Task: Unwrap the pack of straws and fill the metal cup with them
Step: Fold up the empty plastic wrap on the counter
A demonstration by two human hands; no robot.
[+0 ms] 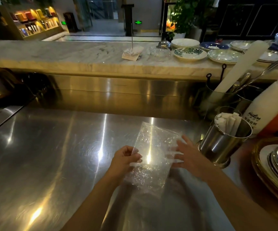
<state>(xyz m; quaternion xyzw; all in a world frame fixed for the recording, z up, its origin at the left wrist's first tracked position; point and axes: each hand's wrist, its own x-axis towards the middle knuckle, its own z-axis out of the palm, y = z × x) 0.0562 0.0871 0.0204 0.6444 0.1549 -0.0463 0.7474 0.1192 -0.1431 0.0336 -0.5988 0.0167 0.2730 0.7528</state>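
While you've got the clear plastic wrapper (153,155) stretched between both hands, the straws (229,121) are already sitting in the metal cup (223,144).

Your left hand (125,158) is pinched shut on the wrapper's left edge, and your right hand (187,155) has its fingers spread flat against the right edge, so it's pressing rather than gripping. That wrapper is thin, crinkly and see-through, catching lots of little glints, and it looks empty. The paper-sleeved straws stand upright in the shiny round steel cup, just right of your right hand. Everything sits on a brushed stainless counter (51,155) full of light streaks. A white bottle (266,105) stands behind the cup, stacked plates (274,165) at far right, and a marble ledge (68,54) with more dishes runs across the back.
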